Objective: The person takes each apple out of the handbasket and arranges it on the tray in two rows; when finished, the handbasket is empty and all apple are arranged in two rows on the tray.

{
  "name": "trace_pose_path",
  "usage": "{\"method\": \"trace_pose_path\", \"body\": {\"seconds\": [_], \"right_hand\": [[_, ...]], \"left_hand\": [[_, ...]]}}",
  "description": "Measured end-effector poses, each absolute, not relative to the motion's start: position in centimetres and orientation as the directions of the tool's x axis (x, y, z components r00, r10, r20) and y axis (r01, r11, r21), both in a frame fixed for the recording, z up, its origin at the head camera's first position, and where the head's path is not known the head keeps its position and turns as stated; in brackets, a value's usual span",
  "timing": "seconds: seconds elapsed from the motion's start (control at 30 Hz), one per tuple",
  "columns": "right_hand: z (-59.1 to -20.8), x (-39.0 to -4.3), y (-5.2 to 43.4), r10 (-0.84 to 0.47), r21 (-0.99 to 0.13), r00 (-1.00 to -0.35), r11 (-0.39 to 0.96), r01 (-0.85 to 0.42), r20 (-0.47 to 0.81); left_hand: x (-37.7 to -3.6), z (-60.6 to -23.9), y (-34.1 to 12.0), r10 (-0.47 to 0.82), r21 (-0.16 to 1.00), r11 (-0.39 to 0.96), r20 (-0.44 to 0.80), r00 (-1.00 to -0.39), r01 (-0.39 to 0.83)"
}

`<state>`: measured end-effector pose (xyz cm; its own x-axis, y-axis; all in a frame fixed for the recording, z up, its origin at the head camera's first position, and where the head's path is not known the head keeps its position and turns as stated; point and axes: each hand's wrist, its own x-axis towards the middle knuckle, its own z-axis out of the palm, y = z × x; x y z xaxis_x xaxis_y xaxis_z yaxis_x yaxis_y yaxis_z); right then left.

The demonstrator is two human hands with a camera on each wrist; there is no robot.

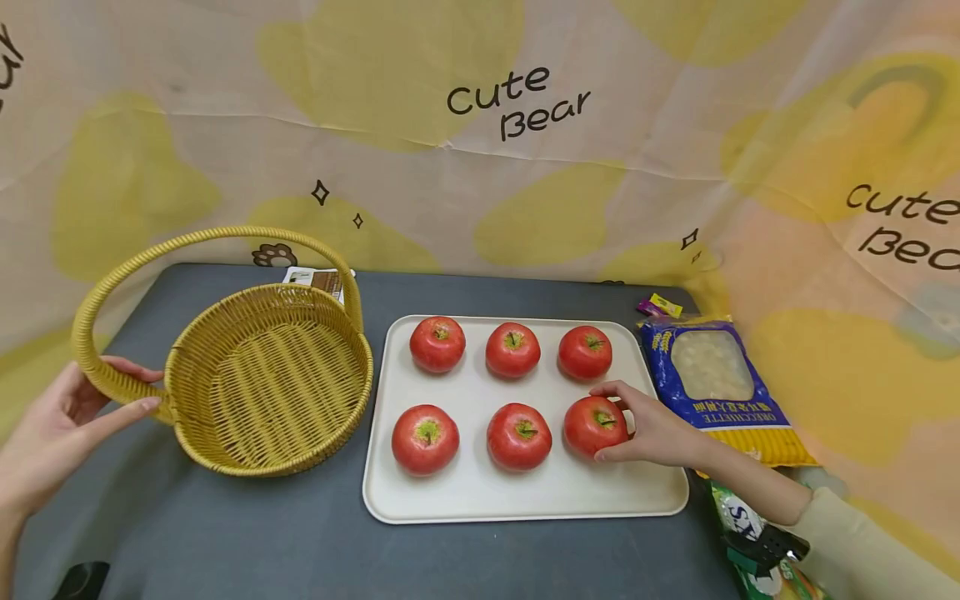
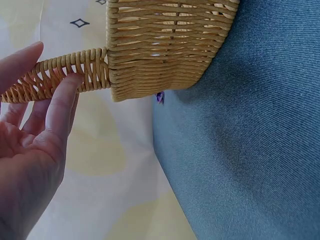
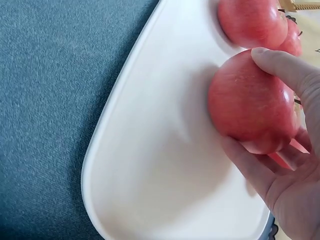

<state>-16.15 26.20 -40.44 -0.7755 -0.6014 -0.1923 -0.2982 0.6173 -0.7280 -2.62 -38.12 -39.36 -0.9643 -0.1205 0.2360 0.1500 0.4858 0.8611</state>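
A woven yellow basket (image 1: 225, 446) stands empty on the left of the grey table. My left hand (image 1: 150, 390) holds the base of its arched handle (image 1: 210, 237) between thumb and fingers; in the left wrist view, the handle (image 2: 92, 67) lies across the fingers of the left hand (image 2: 55, 65). A white tray (image 1: 480, 492) carries several red apples in two rows. My right hand (image 1: 597, 422) grips the front right apple (image 1: 583, 427), index finger on top and thumb at its near side. The right wrist view shows that apple (image 3: 255, 110) still on the tray (image 3: 165, 165), inside the right hand (image 3: 241, 97).
A blue bag of pasta (image 1: 712, 375) lies right of the tray, with a small sachet (image 1: 660, 306) behind it. More packets (image 1: 750, 533) sit at the front right corner. A flat packet (image 1: 318, 279) lies behind the basket. A patterned cloth backdrop (image 1: 480, 167) closes off the far side.
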Motion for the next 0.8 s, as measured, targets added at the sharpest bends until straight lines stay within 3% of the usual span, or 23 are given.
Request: {"method": "trace_pose_path", "body": {"seconds": [0.63, 0.8], "right_hand": [[-40.1, -15.9, 26.9, -0.619, -0.691, -0.752, 0.646, -0.324, -0.226], [-39.3, -16.1, 26.5, -0.631, -0.627, -0.762, 0.655, -0.421, -0.147]], "left_hand": [[-2.9, -39.1, -37.7, -0.127, 0.84, 0.535, 0.183, -0.975, 0.089], [-2.6, -38.0, -36.7, -0.141, 0.737, 0.674, 0.2, -0.97, 0.054]]}}
